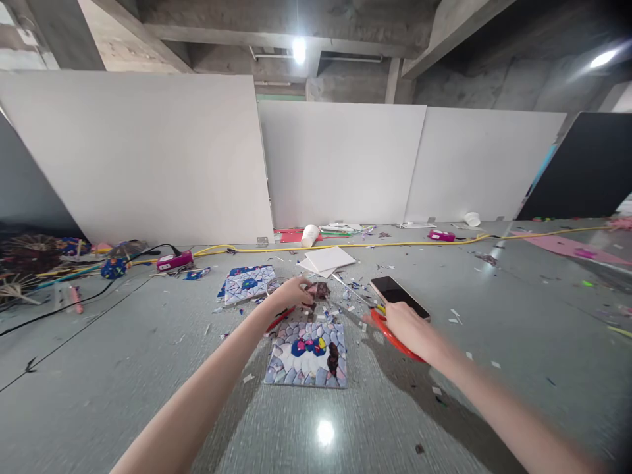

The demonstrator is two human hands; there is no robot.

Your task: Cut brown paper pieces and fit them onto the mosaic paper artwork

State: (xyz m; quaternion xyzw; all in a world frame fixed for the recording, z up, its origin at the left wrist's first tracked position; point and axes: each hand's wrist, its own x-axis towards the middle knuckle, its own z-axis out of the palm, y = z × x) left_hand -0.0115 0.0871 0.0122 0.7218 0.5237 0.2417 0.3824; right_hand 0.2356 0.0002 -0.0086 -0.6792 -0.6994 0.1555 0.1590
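My left hand (296, 293) has its fingers closed on a dark brown patterned scrap (320, 291), just above a collage board (306, 368) covered in stone-patterned pieces with a blue, pink and yellow figure and a dark brown piece. My right hand (402, 321) grips red-handled scissors (392, 337) beside a dark-screened phone (397, 293). Under my left wrist, another red-handled tool (280, 320) lies partly hidden. To the left is a second stone-patterned board (249, 284) with a blue spot.
Blank white boards (330, 259) and a paper cup (310, 235) lie ahead. A yellow cable (365, 246) runs before white panels (340, 164). Purple power strips (175, 261) and many paper scraps are around. Craft materials (44, 260) are piled at far left.
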